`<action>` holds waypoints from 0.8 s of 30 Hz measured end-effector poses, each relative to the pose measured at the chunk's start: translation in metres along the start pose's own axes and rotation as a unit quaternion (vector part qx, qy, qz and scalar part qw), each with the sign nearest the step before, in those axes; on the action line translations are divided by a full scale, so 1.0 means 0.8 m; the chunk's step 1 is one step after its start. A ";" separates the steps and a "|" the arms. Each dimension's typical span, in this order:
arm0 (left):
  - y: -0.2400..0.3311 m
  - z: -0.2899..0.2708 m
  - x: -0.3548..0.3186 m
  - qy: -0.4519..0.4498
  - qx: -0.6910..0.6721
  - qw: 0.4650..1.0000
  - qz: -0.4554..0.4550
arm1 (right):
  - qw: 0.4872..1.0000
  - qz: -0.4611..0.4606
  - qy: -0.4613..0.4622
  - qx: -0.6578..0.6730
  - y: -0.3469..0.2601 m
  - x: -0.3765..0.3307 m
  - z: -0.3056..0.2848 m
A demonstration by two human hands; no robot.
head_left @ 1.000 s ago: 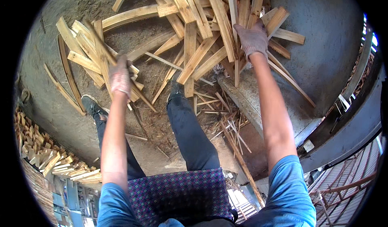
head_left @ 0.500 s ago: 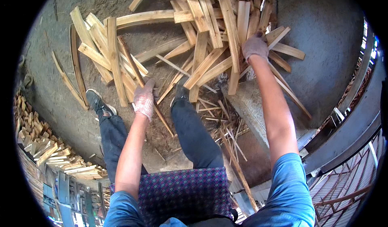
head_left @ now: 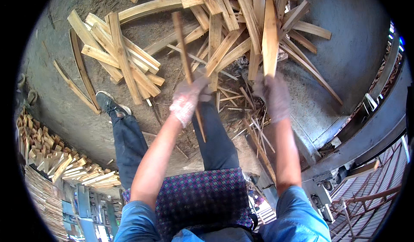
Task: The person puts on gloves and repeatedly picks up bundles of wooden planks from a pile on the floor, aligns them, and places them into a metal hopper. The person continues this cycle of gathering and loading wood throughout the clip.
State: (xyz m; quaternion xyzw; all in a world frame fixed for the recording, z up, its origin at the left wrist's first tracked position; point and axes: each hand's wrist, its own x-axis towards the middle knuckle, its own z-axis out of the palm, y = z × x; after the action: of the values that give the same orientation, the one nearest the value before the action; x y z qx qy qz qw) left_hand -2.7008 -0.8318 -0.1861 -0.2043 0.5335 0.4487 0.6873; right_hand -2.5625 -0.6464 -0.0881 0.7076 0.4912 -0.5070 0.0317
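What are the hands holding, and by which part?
The left hand holds a thin brown strip near its middle; the right hand, blurred, holds a pale board by its near end.

You're in a wood workshop: slats (head_left: 249, 22) strewn beyond your right hand (head_left: 274, 94), wood pieces (head_left: 54, 153) heaped well left of your left hand (head_left: 188, 94).

Dark purple-patterned cloth (head_left: 200, 192): no readable text
Pale flat wooden strips (head_left: 123, 56) beyond the cloth: no readable marks
Blue fabric sleeves (head_left: 138, 220) beside the cloth: nothing legible
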 end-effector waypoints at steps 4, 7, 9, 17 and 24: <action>-0.004 0.068 -0.002 -0.018 0.081 0.995 0.050 | 0.993 -0.015 -0.036 -0.113 0.097 -0.089 0.012; -0.023 0.084 0.033 -0.039 0.125 0.987 0.091 | 0.943 0.090 -0.032 -0.318 0.120 -0.141 0.027; 0.023 0.095 0.013 -0.027 0.112 0.993 0.001 | 0.956 -0.079 -0.116 -0.259 0.155 -0.150 -0.002; -0.055 0.155 0.009 0.035 0.207 0.976 0.056 | 0.954 0.032 -0.128 -0.269 0.036 -0.023 0.007; -0.119 0.218 -0.041 -0.001 0.185 0.982 0.045 | 0.965 0.075 -0.102 -0.230 0.059 -0.019 -0.057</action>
State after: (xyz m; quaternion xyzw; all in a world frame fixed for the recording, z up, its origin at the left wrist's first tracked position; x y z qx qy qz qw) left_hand -2.5265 -0.7616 -0.1141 -0.0494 0.6152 0.3730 0.6928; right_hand -2.4966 -0.6562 -0.0759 0.6603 0.5344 -0.4465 0.2811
